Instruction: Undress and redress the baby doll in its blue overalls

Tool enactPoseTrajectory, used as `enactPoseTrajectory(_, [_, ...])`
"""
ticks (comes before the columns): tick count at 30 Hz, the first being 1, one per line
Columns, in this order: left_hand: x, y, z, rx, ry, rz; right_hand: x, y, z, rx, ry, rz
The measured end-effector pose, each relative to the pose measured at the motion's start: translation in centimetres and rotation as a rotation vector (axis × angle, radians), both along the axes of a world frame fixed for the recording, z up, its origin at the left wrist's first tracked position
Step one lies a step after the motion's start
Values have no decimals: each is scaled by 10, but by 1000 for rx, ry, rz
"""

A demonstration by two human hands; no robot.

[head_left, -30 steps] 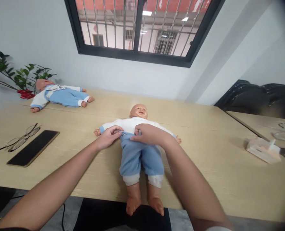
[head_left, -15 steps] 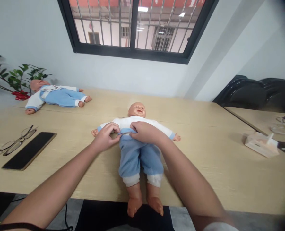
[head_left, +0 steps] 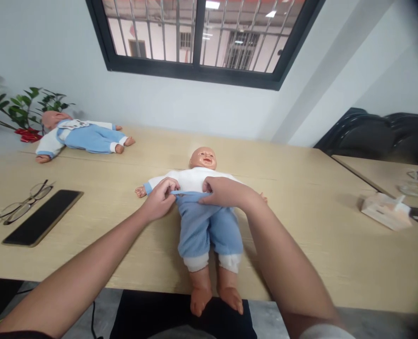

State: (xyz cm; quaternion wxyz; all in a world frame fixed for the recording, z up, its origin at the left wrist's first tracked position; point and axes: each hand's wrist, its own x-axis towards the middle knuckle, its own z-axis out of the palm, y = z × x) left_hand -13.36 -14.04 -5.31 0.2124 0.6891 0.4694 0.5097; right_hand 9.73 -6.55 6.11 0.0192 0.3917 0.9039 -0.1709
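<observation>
A baby doll (head_left: 204,158) lies on its back on the table, head away from me, feet over the near edge. It wears a white top (head_left: 195,179) with blue cuffs and blue trousers (head_left: 195,226) with white ankle cuffs. At the waist on the left, my left hand (head_left: 161,197) pinches the blue waistband (head_left: 188,193). On the other side my right hand (head_left: 226,190) grips the same band between thumb and fingers. The band is stretched between both hands. My right hand and forearm hide most of the doll's arm on that side.
Another doll (head_left: 89,137) in blue and white lies at the back left, near a plant (head_left: 21,110). Eyeglasses (head_left: 27,203) and a black phone (head_left: 43,217) lie to the left. A tissue box (head_left: 385,210) sits at the right.
Both hands stay on the waistband. My right hand has shifted right along it, so a longer stretch of blue band shows between the hands. The view has tilted slightly.
</observation>
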Motion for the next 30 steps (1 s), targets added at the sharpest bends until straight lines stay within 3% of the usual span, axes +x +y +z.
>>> enactPoseTrajectory(6, [5,-2,-5,-217,-328,-148,0,-9,11,34,16,83])
enactPoseTrajectory(10, [1,4,-11,-274,-441,-133,-1,-7,7,25,115,46])
enactPoseTrajectory(15, [-4,11,-16,-337,-510,-142,-7,-9,2,116,4,70])
enactPoseTrajectory(19, [-1,11,-12,-381,-520,-190,-8,-17,3,209,-57,69])
enactPoseTrajectory(25, [12,4,-3,-446,-801,-184,-6,-28,6,296,-148,75])
enactPoseTrajectory(30, [11,1,-4,-417,-599,-158,-4,-25,12,202,-110,5])
